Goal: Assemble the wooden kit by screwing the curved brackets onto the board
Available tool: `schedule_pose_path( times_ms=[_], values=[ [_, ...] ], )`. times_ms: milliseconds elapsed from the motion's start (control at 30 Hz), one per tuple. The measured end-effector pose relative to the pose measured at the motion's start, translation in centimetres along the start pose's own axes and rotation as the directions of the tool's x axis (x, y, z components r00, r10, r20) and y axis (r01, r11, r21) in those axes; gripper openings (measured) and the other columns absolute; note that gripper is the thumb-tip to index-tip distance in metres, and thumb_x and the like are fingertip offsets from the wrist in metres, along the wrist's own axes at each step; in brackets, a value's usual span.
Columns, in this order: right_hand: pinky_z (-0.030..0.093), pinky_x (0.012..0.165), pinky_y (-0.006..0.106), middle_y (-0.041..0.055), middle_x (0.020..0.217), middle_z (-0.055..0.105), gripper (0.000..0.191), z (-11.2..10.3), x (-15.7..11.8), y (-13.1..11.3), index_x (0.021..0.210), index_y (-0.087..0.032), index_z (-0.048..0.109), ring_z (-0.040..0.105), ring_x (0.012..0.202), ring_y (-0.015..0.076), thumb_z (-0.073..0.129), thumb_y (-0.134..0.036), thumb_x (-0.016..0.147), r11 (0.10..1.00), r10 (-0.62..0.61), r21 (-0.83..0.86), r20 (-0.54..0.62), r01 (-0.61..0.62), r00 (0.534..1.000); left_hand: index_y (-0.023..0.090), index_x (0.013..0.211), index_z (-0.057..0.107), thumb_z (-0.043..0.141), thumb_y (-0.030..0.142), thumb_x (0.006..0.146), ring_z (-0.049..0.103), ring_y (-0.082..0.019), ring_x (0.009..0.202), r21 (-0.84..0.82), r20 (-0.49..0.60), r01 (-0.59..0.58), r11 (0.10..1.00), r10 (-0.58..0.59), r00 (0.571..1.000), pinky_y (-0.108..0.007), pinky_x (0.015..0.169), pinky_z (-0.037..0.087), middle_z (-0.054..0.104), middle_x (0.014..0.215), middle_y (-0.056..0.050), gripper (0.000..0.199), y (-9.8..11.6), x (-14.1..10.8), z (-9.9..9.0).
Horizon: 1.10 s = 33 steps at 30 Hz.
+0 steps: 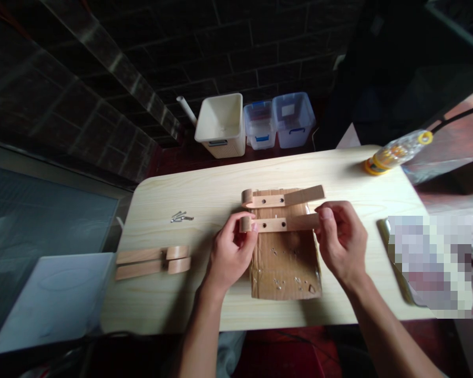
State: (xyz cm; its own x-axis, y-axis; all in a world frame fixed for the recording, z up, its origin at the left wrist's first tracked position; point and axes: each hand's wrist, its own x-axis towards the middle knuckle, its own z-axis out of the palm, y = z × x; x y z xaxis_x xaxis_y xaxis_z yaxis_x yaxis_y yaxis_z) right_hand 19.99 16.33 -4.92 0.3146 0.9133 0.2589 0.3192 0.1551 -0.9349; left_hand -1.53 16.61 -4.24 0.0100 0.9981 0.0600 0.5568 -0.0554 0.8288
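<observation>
A wooden piece (291,223) with a rounded end block and two dark holes lies across a worn cardboard sheet (286,262). My left hand (233,247) pinches its rounded left end between thumb and fingers. At its right end, my right hand (341,236) grips the flat tip, with the fingers closed. Just behind lies a second, similar wooden piece (274,200), slightly bent in line, untouched by either hand. Small punctures and bits of shiny tape mark the cardboard's near half.
Two more wooden pieces (142,262) lie together at the table's left. Several screws (181,216) rest behind them. A clear bottle with a yellow cap (398,151) stands at the back right. A pixelated object (425,268) lies right. Plastic bins (224,142) stand beyond the table (205,189).
</observation>
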Motion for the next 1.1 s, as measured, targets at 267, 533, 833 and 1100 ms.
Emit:
schedule_pose_path(
  times_ms=[267,533,833,1100],
  values=[
    [0.044,0.05,0.026,-0.0017,0.071,0.058,0.022,-0.07,-0.1,0.04,0.089,-0.021,0.061,0.054,0.055,0.0122,0.052,-0.037,0.101,1.0,0.007,-0.028,-0.002,-0.007,1.0,0.022,0.108,0.063,0.061,0.038,0.094,0.069,-0.015,0.088,-0.005,-0.007,0.001,1.0,-0.001,1.0,-0.021,0.076,0.054,0.072,0.101,-0.003,0.022,0.04,0.04,0.08],
    [0.04,0.046,0.025,-0.0021,0.066,0.056,0.024,0.05,-0.06,-0.01,0.089,-0.021,0.061,0.053,0.053,0.0125,0.051,-0.039,0.101,0.998,0.03,-0.054,-0.004,-0.03,1.0,0.022,0.106,0.063,0.062,0.037,0.094,0.068,-0.014,0.087,-0.021,0.001,-0.007,1.0,0.007,1.0,-0.021,0.076,0.054,0.072,0.098,-0.002,0.02,0.02,0.13,0.12],
    [0.04,0.044,0.024,-0.0024,0.065,0.056,0.024,0.05,-0.1,-0.12,0.089,-0.021,0.061,0.054,0.052,0.0124,0.051,-0.039,0.101,0.998,0.042,-0.045,0.0,-0.042,0.999,0.022,0.106,0.064,0.062,0.037,0.093,0.068,-0.014,0.087,-0.031,0.003,0.005,1.0,-0.005,1.0,-0.022,0.077,0.054,0.072,0.098,-0.002,0.02,-0.04,0.1,0.16],
    [0.042,0.048,0.025,-0.0018,0.067,0.058,0.025,0.02,-0.13,-0.16,0.091,-0.021,0.062,0.055,0.054,0.0133,0.05,-0.039,0.102,0.998,0.032,-0.056,-0.004,-0.033,0.999,0.021,0.108,0.063,0.061,0.038,0.094,0.068,-0.015,0.088,-0.016,0.006,0.007,1.0,-0.007,1.0,-0.023,0.079,0.054,0.072,0.1,-0.004,0.022,0.13,0.11,0.06]
  ],
)
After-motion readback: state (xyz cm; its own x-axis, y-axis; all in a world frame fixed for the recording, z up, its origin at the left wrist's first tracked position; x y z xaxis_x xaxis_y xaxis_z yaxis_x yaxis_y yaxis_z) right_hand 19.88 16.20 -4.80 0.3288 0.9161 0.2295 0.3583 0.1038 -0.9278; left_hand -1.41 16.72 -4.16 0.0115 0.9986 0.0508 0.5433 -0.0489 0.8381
